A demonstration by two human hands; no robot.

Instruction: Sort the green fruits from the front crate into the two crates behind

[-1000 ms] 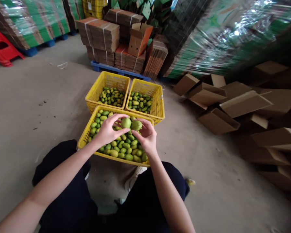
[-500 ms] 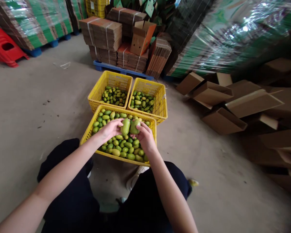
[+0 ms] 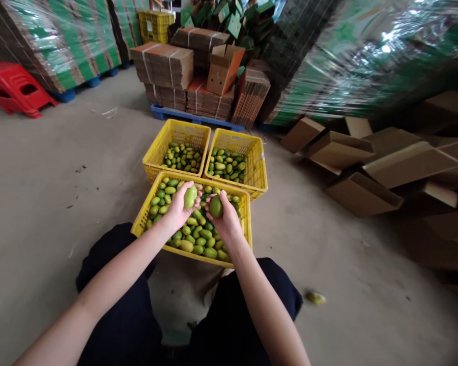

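My left hand (image 3: 178, 207) is closed round a light green oval fruit (image 3: 190, 197), its fingers curled under it. Close beside it, my right hand (image 3: 228, 219) grips a darker green oval fruit (image 3: 216, 207), thumb on top. The two fruits are a little apart. Both hands are above a yellow plastic crate (image 3: 140, 219) holding many green and yellowish oval fruits (image 3: 204, 235). My hands and forearms hide part of that crate's contents.
Two more yellow crates, the left one (image 3: 155, 147) and the right one (image 3: 260, 165), adjoin it behind, with similar fruit inside. Flattened cartons (image 3: 164, 66) sit on a blue pallet (image 3: 198, 119). Open cardboard boxes (image 3: 339, 150) lie right; a red stool (image 3: 21, 89) stands left. One fruit (image 3: 315, 298) is on the floor.
The two fruits have moved slightly apart and turned in my hands. The one in my right hand now shows a darker green side. The view has shifted a little.
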